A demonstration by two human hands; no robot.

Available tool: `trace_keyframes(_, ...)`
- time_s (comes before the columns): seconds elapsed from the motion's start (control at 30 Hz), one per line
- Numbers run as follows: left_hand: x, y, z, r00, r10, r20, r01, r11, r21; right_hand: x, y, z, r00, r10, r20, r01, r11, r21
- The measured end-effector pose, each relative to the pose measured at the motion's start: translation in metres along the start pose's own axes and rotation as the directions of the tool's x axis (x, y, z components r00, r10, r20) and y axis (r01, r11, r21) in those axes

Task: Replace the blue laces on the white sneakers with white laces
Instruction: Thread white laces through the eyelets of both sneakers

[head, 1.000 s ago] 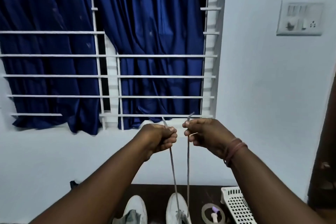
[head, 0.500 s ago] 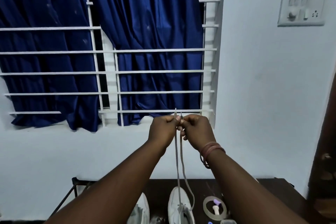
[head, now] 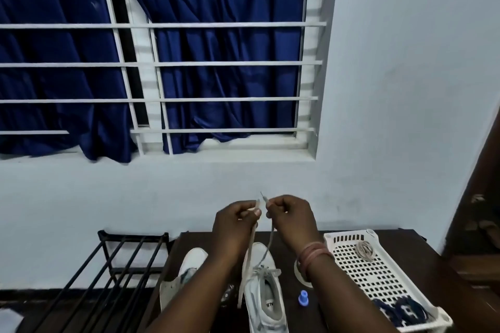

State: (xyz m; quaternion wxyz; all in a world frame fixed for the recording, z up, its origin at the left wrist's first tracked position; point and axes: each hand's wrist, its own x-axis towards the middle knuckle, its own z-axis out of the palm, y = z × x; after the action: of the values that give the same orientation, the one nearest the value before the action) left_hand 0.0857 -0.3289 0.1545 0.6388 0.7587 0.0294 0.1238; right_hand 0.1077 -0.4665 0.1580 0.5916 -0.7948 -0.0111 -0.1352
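Observation:
Two white sneakers stand side by side on a dark table. The right sneaker carries a white lace threaded through its eyelets. Both lace ends run up from it to my hands. My left hand pinches one end and my right hand pinches the other. The two tips meet between my thumbs above the shoe. My left forearm partly covers the left sneaker.
A white perforated basket at the right holds a coiled lace and dark blue cloth. A small blue cap and a tape roll lie beside the right sneaker. A black metal rack stands left of the table. Barred window and blue curtains behind.
My hands came together and dropped lower toward the shoe, bringing the two lace ends tip to tip. The view tilted down, showing more of the table and basket.

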Motion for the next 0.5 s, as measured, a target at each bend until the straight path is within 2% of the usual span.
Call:
trace_keyframes(0.13,-0.021,-0.041,0.004,0.995,-0.091,0.043,0.097,0.980,-0.175,-0.020,0.046,0.012,0.993,0.111,0.023,-0.113,0.991,0.069)
trace_keyframes(0.4,-0.025,-0.100,0.015,0.946,-0.247,0.210,0.303,0.903,-0.303,-0.040,0.109,0.032,0.961,0.199,0.191,-0.232,0.958,0.167)
trace_keyframes(0.5,-0.023,-0.107,0.018,0.939,-0.266,0.220,0.331,0.872,-0.360,-0.042,0.111,0.031,0.955,0.191,0.225,-0.233,0.956,0.178)
